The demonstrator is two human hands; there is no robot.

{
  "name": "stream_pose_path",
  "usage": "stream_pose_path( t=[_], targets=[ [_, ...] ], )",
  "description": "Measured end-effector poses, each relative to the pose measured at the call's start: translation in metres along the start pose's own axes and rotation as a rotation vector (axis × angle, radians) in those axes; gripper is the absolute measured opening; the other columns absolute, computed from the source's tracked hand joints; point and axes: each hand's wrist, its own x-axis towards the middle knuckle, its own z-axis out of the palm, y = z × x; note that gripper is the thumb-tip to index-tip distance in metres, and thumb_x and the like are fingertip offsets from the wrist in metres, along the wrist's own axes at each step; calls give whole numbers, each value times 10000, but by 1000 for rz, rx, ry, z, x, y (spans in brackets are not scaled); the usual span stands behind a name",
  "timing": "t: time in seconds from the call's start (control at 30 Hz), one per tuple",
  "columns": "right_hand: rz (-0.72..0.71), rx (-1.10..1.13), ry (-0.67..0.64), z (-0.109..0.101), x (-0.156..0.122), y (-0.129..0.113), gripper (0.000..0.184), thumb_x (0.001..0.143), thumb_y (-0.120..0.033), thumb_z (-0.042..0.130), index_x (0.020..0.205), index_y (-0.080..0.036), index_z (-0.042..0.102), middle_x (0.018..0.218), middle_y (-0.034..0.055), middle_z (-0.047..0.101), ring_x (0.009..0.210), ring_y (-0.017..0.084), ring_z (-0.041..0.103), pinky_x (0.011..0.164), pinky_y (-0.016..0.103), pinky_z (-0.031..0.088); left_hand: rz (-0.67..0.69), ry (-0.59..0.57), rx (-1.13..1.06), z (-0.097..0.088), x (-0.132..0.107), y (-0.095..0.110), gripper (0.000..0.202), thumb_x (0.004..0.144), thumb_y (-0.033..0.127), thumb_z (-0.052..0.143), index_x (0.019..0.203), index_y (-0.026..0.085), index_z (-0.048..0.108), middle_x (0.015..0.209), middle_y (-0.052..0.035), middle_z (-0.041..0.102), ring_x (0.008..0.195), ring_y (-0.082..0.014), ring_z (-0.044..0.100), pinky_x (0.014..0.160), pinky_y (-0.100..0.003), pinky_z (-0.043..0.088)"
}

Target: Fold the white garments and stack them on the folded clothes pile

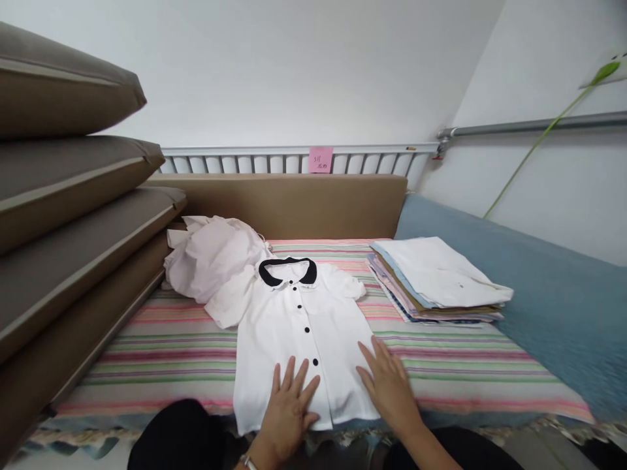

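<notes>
A white short-sleeved blouse (pixel 294 326) with a black collar and black buttons lies face up on a striped sheet (pixel 171 352). My left hand (pixel 289 408) rests flat on its lower hem, fingers spread. My right hand (pixel 386 382) lies flat on the blouse's lower right edge, fingers stretched out. Neither hand holds anything.
A crumpled pale pink garment (pixel 215 264) lies left of the blouse's collar. A stack of folded clothes (pixel 435 281) sits to the right. Brown cushions (pixel 73 215) are piled on the left, a blue blanket (pixel 539 294) on the right, a brown headboard (pixel 294 205) behind.
</notes>
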Motion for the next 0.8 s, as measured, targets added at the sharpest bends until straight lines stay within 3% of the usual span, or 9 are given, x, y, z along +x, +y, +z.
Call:
stream_pose_path(
  t=[0.13,0.3,0.4,0.5,0.57,0.67,0.8],
  targets=[
    [-188,91,-74,6,-3,-14,486,877,-468,358,1342,-328,372,1431,32,325,1312,248,286,1039,481,268,9,35,25,7,2,1,811,719,412,619,1379,385,148,1482,-22,185,1334,-361,195,989,-640,291],
    [-179,137,-115,12,-6,-11,494,876,-463,372,1357,-368,314,1440,9,298,1315,251,278,1044,482,273,45,79,25,21,5,-9,820,686,441,641,1373,387,195,1454,-39,258,1287,-388,295,941,-634,332],
    [-157,191,-213,5,-2,-6,488,870,-482,375,1345,-374,339,1438,6,301,1317,250,275,1049,471,277,108,79,-40,22,13,-25,664,721,498,577,1328,372,338,1373,-43,422,1194,-364,436,890,-556,392],
    [-138,240,-263,-6,13,-2,469,869,-481,373,1317,-345,408,1411,20,358,1295,238,323,1053,451,286,110,123,-137,18,31,-42,445,800,465,478,1223,328,487,1207,-36,593,1040,-265,563,875,-450,409],
    [-150,251,-205,-14,35,-4,438,879,-447,369,1285,-314,464,1372,33,423,1263,225,379,1049,441,299,45,170,-182,18,46,-50,307,807,378,484,1083,286,585,1057,-39,662,918,-220,596,840,-402,414],
    [-200,255,-86,-23,91,-19,367,893,-358,364,1193,-275,558,1247,50,555,1175,209,476,1007,414,355,-10,190,-234,24,67,-58,142,768,277,512,824,236,636,815,-36,671,749,-195,584,712,-349,424],
    [-273,264,-42,-17,192,-61,309,887,-250,373,1077,-240,617,1090,40,644,1038,185,558,921,361,409,22,212,-328,38,82,-70,149,790,313,497,799,247,630,748,-29,655,688,-176,576,617,-308,425]
  ],
)
